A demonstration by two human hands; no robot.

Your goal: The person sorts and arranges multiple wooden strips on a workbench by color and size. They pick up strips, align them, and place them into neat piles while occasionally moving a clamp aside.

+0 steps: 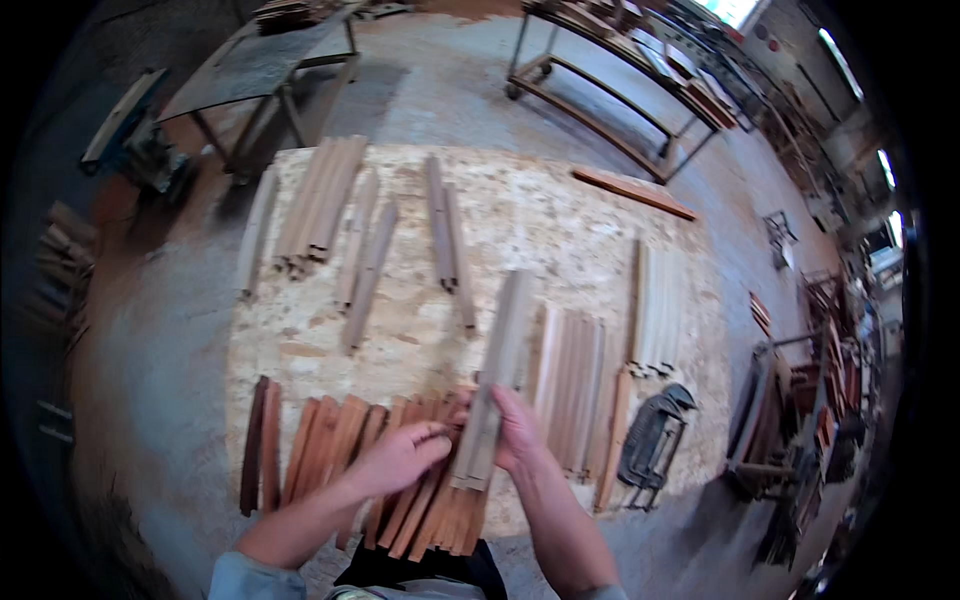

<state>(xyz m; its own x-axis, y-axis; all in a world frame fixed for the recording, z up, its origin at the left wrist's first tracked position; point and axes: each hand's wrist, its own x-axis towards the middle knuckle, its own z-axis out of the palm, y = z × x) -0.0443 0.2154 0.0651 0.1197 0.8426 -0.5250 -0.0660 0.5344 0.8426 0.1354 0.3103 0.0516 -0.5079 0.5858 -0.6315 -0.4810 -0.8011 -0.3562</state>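
My right hand [519, 428] is wrapped round a small bundle of long grey-brown wooden strips [500, 345], held tilted over the table. Close by the bundle's left side is my left hand [410, 452], its fingers curled together; whether something is pinched in them is hidden. Beneath both hands lies a row of reddish-brown wooden strips [425, 510], fanned out along the near edge of the speckled board tabletop [560, 215]. Just right of the bundle, paler brown strips [573, 390] lie side by side.
Further groups of strips [322, 200] lie at the table's far left, with a pale stack [655, 305] at right. A dark metal clamp [652, 435] rests by the right edge. Beyond stand a wheeled metal cart [600, 95] and another table [250, 75].
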